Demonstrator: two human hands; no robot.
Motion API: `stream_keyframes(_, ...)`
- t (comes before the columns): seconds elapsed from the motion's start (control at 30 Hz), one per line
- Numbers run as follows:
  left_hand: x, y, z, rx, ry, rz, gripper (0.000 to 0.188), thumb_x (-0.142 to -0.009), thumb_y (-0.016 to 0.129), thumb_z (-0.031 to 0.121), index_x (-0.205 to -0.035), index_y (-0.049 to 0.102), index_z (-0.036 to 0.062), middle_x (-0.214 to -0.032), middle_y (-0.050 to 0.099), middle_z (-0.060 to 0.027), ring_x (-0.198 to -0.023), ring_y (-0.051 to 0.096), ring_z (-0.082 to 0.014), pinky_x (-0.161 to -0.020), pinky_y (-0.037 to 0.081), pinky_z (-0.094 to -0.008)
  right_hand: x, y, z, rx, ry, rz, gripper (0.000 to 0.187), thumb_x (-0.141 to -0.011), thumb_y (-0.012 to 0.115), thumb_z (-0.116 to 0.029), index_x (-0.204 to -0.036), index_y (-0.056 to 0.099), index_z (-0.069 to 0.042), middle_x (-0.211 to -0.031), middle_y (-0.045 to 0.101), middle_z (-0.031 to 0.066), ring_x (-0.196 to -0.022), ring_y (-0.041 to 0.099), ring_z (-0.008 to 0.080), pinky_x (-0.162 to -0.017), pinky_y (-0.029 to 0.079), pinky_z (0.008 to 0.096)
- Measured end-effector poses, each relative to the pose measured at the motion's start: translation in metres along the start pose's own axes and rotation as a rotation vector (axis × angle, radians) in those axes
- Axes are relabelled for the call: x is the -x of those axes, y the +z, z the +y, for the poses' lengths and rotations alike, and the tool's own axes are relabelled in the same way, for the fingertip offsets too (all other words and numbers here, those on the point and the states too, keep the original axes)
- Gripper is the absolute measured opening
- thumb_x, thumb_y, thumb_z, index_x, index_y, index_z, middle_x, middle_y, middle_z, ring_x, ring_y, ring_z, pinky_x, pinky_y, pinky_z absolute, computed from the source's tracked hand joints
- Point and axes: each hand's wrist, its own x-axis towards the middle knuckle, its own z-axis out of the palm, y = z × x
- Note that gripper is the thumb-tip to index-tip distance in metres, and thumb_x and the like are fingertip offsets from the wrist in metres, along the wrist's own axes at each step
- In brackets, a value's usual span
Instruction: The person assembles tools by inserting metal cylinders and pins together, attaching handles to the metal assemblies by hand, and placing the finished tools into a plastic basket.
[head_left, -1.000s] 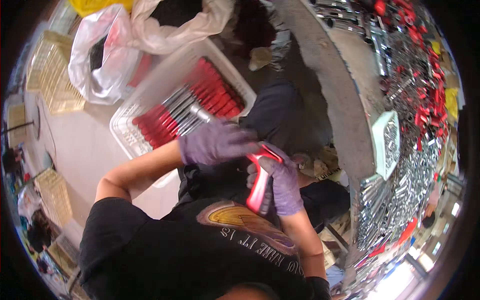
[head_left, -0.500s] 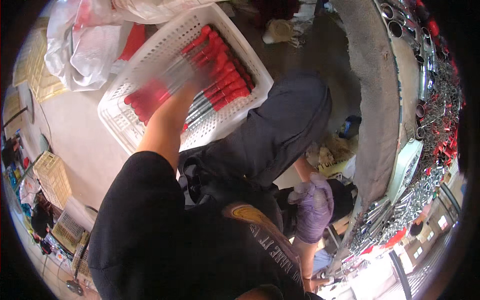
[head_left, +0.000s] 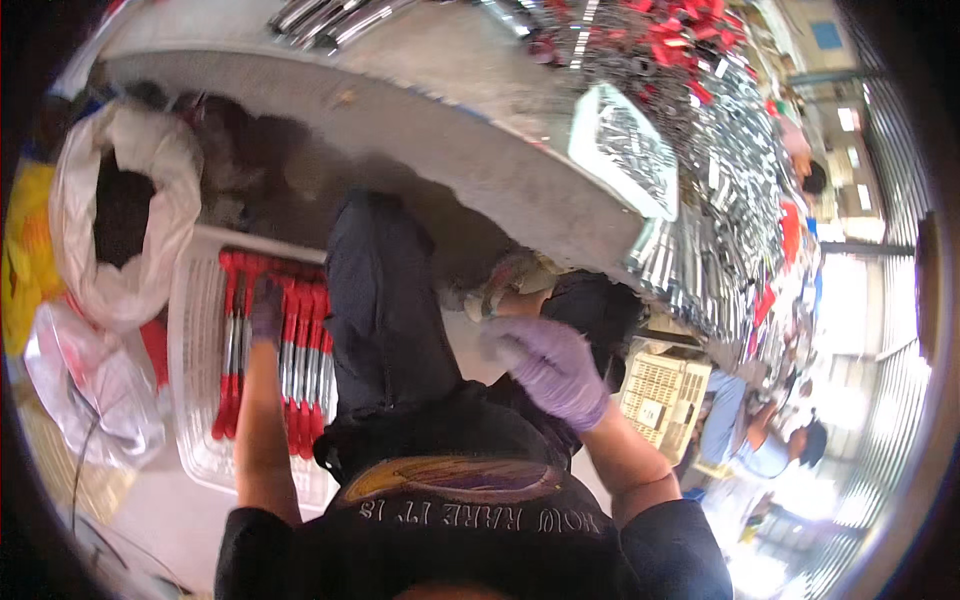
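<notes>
A: Nearest hand first?
B: Right hand (head_left: 550, 368). Gloved, on the right of the dark-trousered left thigh (head_left: 385, 290). Fingers point left, loosely bent, tips blurred. I see nothing in it.

A: And the left hand (head_left: 266, 315)?
B: Down in the white plastic basket (head_left: 195, 370), on the left of that thigh. Shadowed, fingers among the tools. Can't tell from here how far they're curled, or if they have hold of one.

A: Where do the red-handled steel tools (head_left: 303, 345) lie?
B: Side by side in the basket, on both sides of the left hand. Long axis runs near to far, roughly along the left forearm (head_left: 265, 430). Red at both ends of the row, bare steel mid-length. Hand sits toward the far end. Left is clearly the nearer one; right is well apart, across the thigh.

A: Beyond that?
B: White woven sack (head_left: 78, 235) left of the basket. Yellowish crate (head_left: 665, 395) off to the right. Past the knees, the desk (head_left: 450, 70), carrying a pale green tray (head_left: 605, 165) and heaped loose steel parts (head_left: 735, 180). Co-worker (head_left: 785, 445) far right.
</notes>
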Motion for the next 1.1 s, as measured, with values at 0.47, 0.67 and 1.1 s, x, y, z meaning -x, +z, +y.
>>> stream_keyframes(0.47, 0.087, -0.374, 0.161, 1.875, 0.094, 0.553, 0.034, -0.091, 0.055, 0.014, -0.122, 0.051, -0.0018, -0.112, 0.059, -0.0108, -0.103, 0.056, -0.018, -0.093, 0.044, -0.0305, 0.003, -0.209, 0.033, 1.216, 0.54, 0.614, 0.038, -0.081, 0.061, -0.024, -0.113, 0.053, -0.006, -0.105, 0.061, 0.0205, -0.102, 0.059, 0.0341, -0.085, 0.048, 0.0428)
stream_keyframes(0.67, 0.093, -0.453, 0.273, 2.034, 0.478, -0.359, 0.047, -0.09, 0.059, 0.029, -0.125, 0.048, -0.0003, -0.101, 0.063, -0.0126, -0.092, 0.061, -0.0222, -0.083, 0.049, -0.0343, 0.029, -0.208, -0.001, 0.627, 0.276, 0.793, 0.043, -0.078, 0.065, -0.022, -0.114, 0.053, -0.002, -0.097, 0.063, 0.0155, -0.089, 0.062, 0.0269, -0.084, 0.048, 0.0351)
stream_keyframes(1.1, 0.084, -0.508, 0.345, 2.084, 0.496, -0.704, 0.04, -0.09, 0.058, 0.026, -0.121, 0.044, 0.0059, -0.08, 0.057, -0.0081, -0.056, 0.057, -0.0143, -0.044, 0.045, -0.0245, -0.038, -0.306, 0.033, 1.042, -0.247, 0.519, 0.028, -0.087, 0.056, -0.023, -0.109, 0.061, -0.007, -0.106, 0.061, 0.0133, -0.099, 0.058, 0.0314, -0.089, 0.045, 0.0379)
